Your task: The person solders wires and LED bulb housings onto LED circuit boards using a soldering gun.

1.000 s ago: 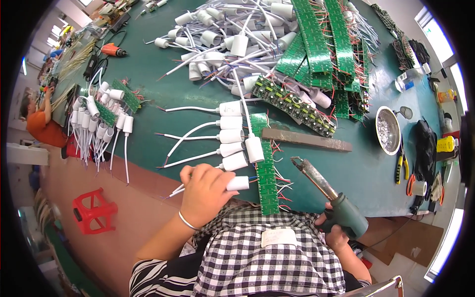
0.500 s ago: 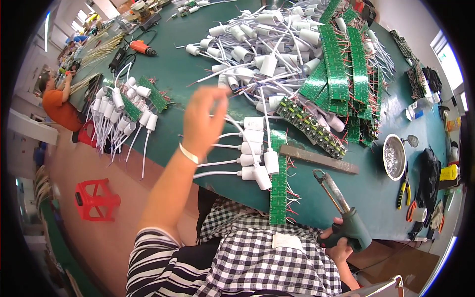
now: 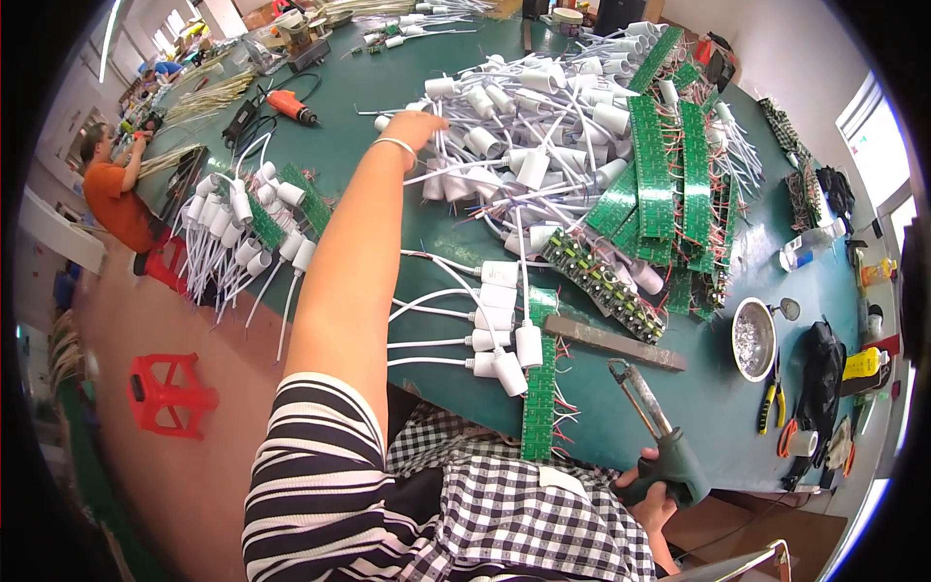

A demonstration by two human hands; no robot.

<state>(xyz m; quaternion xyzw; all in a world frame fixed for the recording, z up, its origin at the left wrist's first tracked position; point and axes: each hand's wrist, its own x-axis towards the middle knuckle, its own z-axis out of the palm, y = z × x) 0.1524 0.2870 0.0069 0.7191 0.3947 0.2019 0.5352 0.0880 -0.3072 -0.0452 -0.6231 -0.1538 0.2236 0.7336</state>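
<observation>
My left hand reaches to the left edge of a heap of white lamp holders with wires. Its fingers are bent together among the wires; what they grip is hidden. In my right hand, low at the right, is a dark green soldering gun, its metal tip pointing up and left. Just left of that tip, a green circuit board strip lies along the table edge with red and white wires on its right side. Several white lamp holders lie beside and over the strip. A flat grey-brown bar crosses close to it.
Stacked green circuit board strips lie right of the heap. A metal bowl and yellow-black pliers are at the right. Another bunch of lamp holders and an orange power tool are left. A red stool stands on the floor.
My left arm has stretched forward, taking the hand from above the table to the heap's left edge. My right hand still holds the soldering gun. The whole view has shifted slightly.
</observation>
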